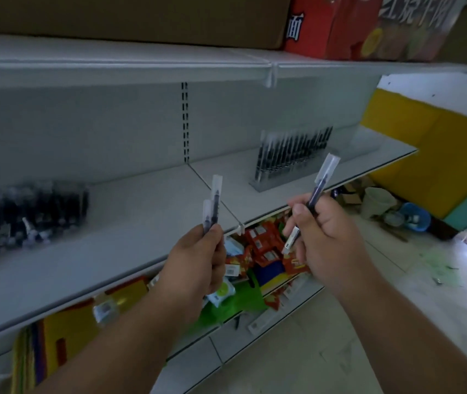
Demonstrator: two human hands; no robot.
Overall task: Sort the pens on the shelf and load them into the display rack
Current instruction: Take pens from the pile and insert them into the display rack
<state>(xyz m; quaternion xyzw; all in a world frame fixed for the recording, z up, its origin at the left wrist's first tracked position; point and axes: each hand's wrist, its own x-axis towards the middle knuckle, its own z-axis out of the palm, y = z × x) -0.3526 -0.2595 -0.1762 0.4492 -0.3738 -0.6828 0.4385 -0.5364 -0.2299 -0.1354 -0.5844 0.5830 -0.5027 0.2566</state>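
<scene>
My left hand (198, 260) grips two black pens (212, 206) with clear caps, held upright in front of the grey shelf (146, 211). My right hand (323, 237) holds a single clear-capped pen (319, 189), tilted up to the right. A clear display rack (292, 157) stands on the shelf to the right and is filled with a row of upright black pens. A blurred pile of loose black pens (27, 214) lies on the shelf at far left. Both hands are in front of the shelf edge, between pile and rack.
The shelf below holds red and yellow packets (266, 245) and coloured goods. Above, a cardboard box (129, 18) and a red carton (346, 27) sit on the upper shelf. A yellow wall (431, 155), a bucket (377, 200) and a blue object stand on the floor at right.
</scene>
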